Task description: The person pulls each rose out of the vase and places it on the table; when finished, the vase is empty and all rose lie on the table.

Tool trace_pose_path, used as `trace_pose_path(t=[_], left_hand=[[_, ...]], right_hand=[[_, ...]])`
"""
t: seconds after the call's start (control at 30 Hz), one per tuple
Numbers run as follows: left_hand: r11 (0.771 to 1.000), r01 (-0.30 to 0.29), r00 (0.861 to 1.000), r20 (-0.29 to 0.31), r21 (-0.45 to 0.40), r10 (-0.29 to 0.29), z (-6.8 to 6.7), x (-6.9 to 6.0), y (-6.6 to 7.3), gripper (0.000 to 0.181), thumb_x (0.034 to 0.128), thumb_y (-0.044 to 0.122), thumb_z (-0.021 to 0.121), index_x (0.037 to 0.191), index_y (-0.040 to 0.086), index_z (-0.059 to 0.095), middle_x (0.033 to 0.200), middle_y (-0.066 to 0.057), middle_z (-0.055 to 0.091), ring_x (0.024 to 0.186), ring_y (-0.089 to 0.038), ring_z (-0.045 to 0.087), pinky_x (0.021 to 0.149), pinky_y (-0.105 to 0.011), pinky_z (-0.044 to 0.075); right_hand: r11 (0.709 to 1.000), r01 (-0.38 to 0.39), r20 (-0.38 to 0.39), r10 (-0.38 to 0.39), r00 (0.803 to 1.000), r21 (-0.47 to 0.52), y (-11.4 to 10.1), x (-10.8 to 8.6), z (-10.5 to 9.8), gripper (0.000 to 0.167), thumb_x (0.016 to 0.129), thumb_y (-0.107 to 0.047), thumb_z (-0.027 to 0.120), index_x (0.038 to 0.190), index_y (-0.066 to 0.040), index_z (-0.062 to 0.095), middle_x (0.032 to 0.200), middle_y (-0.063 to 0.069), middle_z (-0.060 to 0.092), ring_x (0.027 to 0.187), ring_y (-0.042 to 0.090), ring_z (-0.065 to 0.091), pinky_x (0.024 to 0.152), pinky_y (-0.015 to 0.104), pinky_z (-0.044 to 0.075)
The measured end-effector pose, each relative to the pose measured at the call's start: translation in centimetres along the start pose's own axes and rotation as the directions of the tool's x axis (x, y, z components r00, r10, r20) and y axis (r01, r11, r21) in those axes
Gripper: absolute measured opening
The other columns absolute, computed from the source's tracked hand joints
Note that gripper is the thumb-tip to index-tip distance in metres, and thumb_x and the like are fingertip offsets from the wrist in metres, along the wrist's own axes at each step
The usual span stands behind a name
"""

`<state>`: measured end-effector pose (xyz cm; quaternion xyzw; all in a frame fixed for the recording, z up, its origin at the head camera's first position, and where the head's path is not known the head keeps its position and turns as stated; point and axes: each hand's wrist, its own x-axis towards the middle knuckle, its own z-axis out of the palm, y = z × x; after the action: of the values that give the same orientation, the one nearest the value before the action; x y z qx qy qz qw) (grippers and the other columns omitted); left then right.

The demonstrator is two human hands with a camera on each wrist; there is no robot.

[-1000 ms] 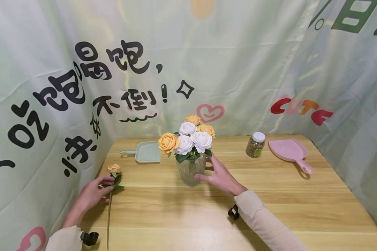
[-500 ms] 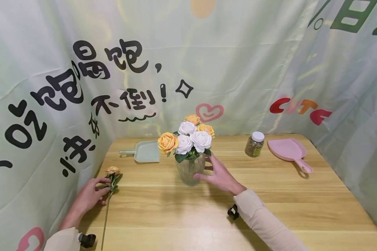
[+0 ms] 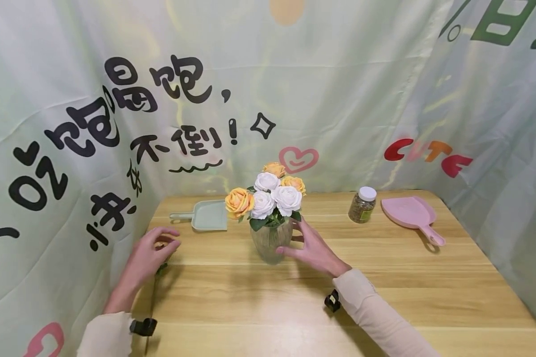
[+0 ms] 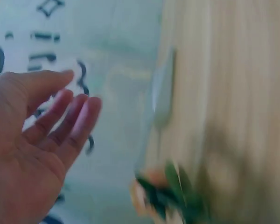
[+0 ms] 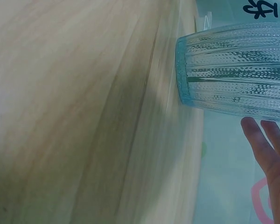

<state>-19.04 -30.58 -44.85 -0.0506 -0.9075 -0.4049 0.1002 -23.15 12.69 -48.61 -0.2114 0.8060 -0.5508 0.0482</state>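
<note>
Head view, left to right: one left hand [image 3: 150,252], fingers loosely bent, nothing gripped; one single peach-orange rose with green leaves [image 4: 168,196] and a long thin stem, mostly hidden below the hand and apart from it in the left wrist view, can't tell if it lies flat. Best handling, I'd judge: pinch the stem just under the bloom, thumb and fingertips only, so leaves don't crumple and the long end doesn't swing. Next, one pale grey-green plastic dustpan [image 3: 210,216]. Then one clear ribbed vase [image 3: 268,243], upright mid-table, holding six roses: three orange roses [image 3: 239,203], three white roses [image 3: 287,199]. One right hand [image 3: 311,249] holds the vase's right side, thumb in front, fingers behind; a light, level hold should stop the top-heavy bunch tipping it. Further right, one clear white-lidded jar [image 3: 362,206], one pink plastic dustpan [image 3: 409,213]. All on one light wood-grain table [image 3: 232,317].
</note>
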Motion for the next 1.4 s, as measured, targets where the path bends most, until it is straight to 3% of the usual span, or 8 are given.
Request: trace_pose_path(t=[0.2,0.33,0.43,0.57,0.83,0.97,1.2,1.4], left_hand=[[0.977,-0.156,0.987,0.009,-0.145,0.159,3.2,1.7,4.7,0.014,0.1015,0.013,0.08,0.114,0.009,0.075,0.125,-0.008,0.075,0.108,-0.003,0.068,0.094,-0.019,0.061],[0.923,-0.25,0.963,0.022,-0.293,0.268,4.8,2.5,7.5,0.013,0.0987,0.007,0.081,0.11,0.008,0.076,0.129,-0.009,0.073,0.118,-0.007,0.067,0.101,-0.026,0.063],[0.881,-0.285,0.947,0.034,-0.379,0.321,5.8,2.7,9.6,0.019,0.0958,0.001,0.082,0.113,0.005,0.075,0.133,-0.011,0.071,0.122,-0.011,0.067,0.109,-0.035,0.061],[0.87,-0.311,0.936,0.035,-0.382,0.35,7.0,3.1,11.7,0.032,0.095,0.004,0.083,0.127,0.005,0.076,0.14,-0.011,0.071,0.13,-0.018,0.064,0.119,-0.049,0.053],[0.873,-0.369,0.918,0.02,-0.32,0.395,9.3,3.8,13.1,0.032,0.0975,0.001,0.079,0.13,0.0,0.077,0.149,-0.017,0.067,0.152,-0.039,0.049,0.127,-0.064,0.041],[0.868,-0.406,0.912,-0.061,-0.284,0.406,9.9,4.0,13.4,0.018,0.0965,-0.004,0.078,0.114,-0.003,0.079,0.132,-0.022,0.073,0.132,-0.041,0.065,0.115,-0.06,0.054],[0.806,-0.469,0.883,-0.223,-0.362,0.413,9.4,4.6,14.5,0.012,0.0956,-0.015,0.072,0.105,-0.008,0.075,0.113,-0.021,0.074,0.11,-0.024,0.074,0.1,-0.028,0.064],[0.749,-0.466,0.884,-0.276,-0.471,0.376,8.5,5.2,15.6,0.007,0.0995,-0.009,0.072,0.106,-0.008,0.072,0.119,-0.018,0.075,0.113,-0.012,0.074,0.094,-0.023,0.065]], right_hand=[[1.0,0.017,0.007,-0.017,1.0,0.007,0.2,0.1,0.0,0.114,0.088,-0.036,0.093,0.175,-0.024,0.021,0.173,0.014,0.04,0.152,0.042,0.049,0.118,0.058,0.053],[1.0,0.01,0.011,-0.01,1.0,0.01,0.3,0.1,-0.1,0.114,0.087,-0.037,0.094,0.175,-0.025,0.022,0.173,0.013,0.04,0.152,0.042,0.049,0.119,0.06,0.052],[1.0,0.012,0.008,-0.012,1.0,0.007,0.3,0.0,-0.2,0.114,0.088,-0.037,0.093,0.175,-0.021,0.022,0.172,0.016,0.04,0.151,0.044,0.05,0.118,0.061,0.052],[1.0,0.02,0.004,-0.02,1.0,-0.001,0.2,-0.1,-0.2,0.113,0.088,-0.037,0.093,0.175,-0.019,0.023,0.172,0.016,0.041,0.15,0.044,0.051,0.118,0.059,0.053],[0.999,0.025,-0.012,-0.026,1.0,-0.028,0.2,0.0,-0.1,0.111,0.088,-0.038,0.093,0.174,-0.026,0.025,0.172,0.01,0.042,0.152,0.04,0.05,0.119,0.058,0.053],[0.999,0.038,-0.01,-0.038,0.999,-0.034,0.3,0.1,-0.1,0.111,0.088,-0.038,0.093,0.175,-0.028,0.023,0.172,0.011,0.043,0.152,0.04,0.05,0.118,0.058,0.054],[0.997,0.057,-0.014,-0.058,0.998,-0.046,0.2,0.1,-0.1,0.111,0.089,-0.038,0.092,0.175,-0.025,0.023,0.172,0.013,0.043,0.15,0.042,0.052,0.117,0.059,0.054],[0.997,0.061,-0.007,-0.062,0.998,-0.043,0.3,0.1,0.0,0.114,0.089,-0.035,0.092,0.176,-0.028,0.018,0.173,0.013,0.04,0.151,0.042,0.051,0.118,0.059,0.053]])
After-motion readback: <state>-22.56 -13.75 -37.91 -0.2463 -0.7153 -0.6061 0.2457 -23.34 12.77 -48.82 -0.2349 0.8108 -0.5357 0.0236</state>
